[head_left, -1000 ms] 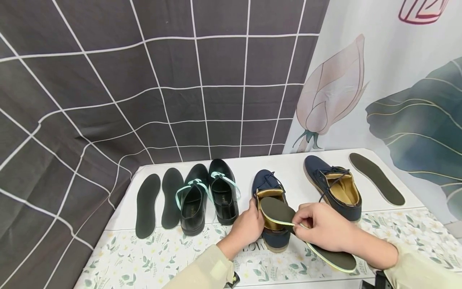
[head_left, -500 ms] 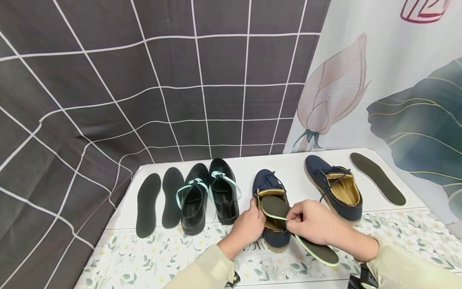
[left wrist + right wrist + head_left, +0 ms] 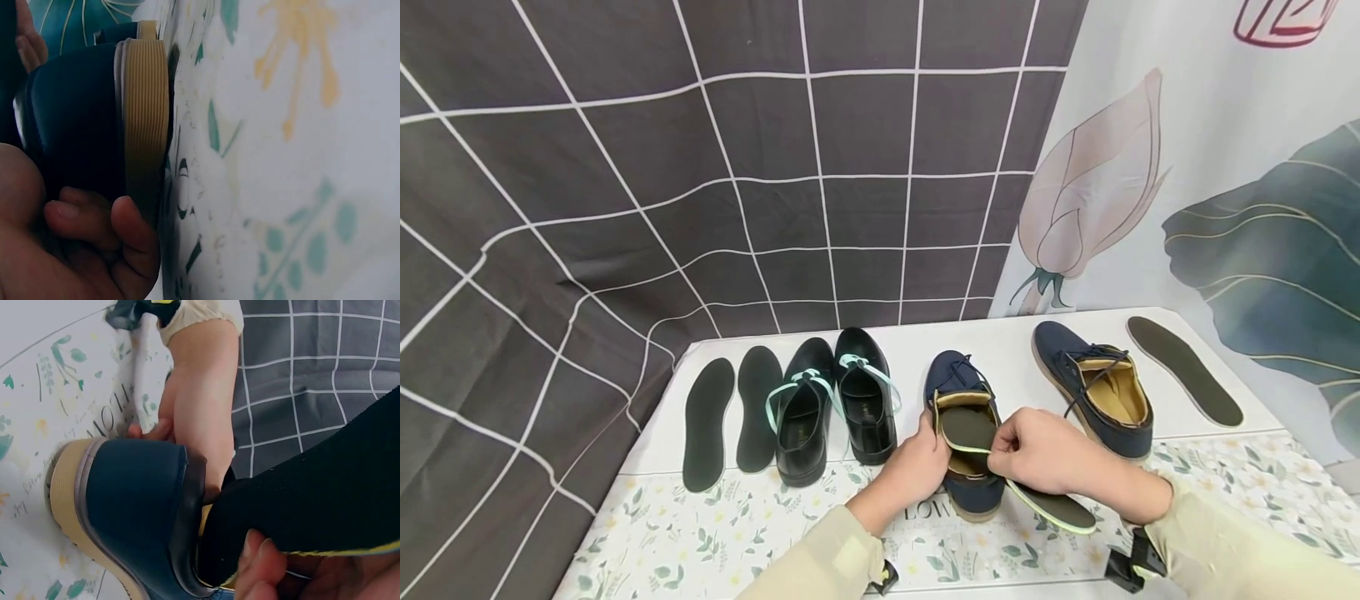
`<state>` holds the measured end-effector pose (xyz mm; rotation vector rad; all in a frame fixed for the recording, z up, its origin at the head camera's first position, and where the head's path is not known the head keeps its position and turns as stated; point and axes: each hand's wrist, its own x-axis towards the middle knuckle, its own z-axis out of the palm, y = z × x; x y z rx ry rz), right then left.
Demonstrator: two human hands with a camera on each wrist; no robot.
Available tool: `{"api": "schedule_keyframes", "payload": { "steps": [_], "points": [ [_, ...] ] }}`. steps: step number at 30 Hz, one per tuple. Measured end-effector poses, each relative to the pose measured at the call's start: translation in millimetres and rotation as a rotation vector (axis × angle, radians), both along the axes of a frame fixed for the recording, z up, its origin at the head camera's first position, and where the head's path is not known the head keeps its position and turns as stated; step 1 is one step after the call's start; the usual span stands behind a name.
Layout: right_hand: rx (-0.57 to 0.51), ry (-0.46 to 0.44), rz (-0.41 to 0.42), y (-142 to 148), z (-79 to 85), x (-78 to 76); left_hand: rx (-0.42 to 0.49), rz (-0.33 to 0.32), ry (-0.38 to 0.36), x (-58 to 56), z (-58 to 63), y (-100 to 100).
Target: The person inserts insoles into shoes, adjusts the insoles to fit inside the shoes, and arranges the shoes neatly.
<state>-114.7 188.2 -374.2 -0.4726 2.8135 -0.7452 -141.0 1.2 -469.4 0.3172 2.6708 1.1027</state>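
A navy lace-up shoe (image 3: 973, 498) with a tan lining stands upright, toe away from me. My left hand (image 3: 917, 462) grips its left side at the opening; in the left wrist view, curled fingers (image 3: 134, 234) lie beside its ribbed tan sole. My right hand (image 3: 1045, 454) pinches a dark insole (image 3: 964, 427) with a yellow-green edge near its middle. The insole's front end is inside the shoe opening, while its rear part slants out to the right, past the heel. In the right wrist view the insole (image 3: 306, 487) rises from the shoe collar (image 3: 187, 531).
To the right stand the other navy shoe (image 3: 1056, 346) and a flat insole (image 3: 1183, 371). On the left are two black shoes (image 3: 802, 471) with mint laces and two dark insoles (image 3: 706, 425). A grey checked cloth (image 3: 865, 208) hangs behind the white, floral-printed table (image 3: 820, 533).
My right hand has moved left and slightly forward, and the insole's front end sits deeper in the shoe opening. My left hand stays on the shoe.
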Motion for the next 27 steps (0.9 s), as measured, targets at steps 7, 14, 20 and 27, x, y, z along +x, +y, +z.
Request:
{"api": "schedule_keyframes", "payload": {
  "steps": [7, 14, 20, 27],
  "points": [
    [0.052, -0.002, -0.06, -3, -2.4, -2.0, 0.073, -0.018, -0.078, 1.1, 1.6, -2],
    [0.093, 0.039, -0.087, -6, -14.6, -7.9, 0.082, -0.025, -0.087, 4.2, 1.6, -2],
    [0.094, 0.098, -0.082, -11, -22.4, -9.2, 0.051, -0.017, -0.075, 3.6, 0.4, -1],
    [0.209, 0.187, -0.072, -17, -25.0, -0.1, 0.021, -0.013, -0.076, 2.6, 0.3, 0]
  ]
}}
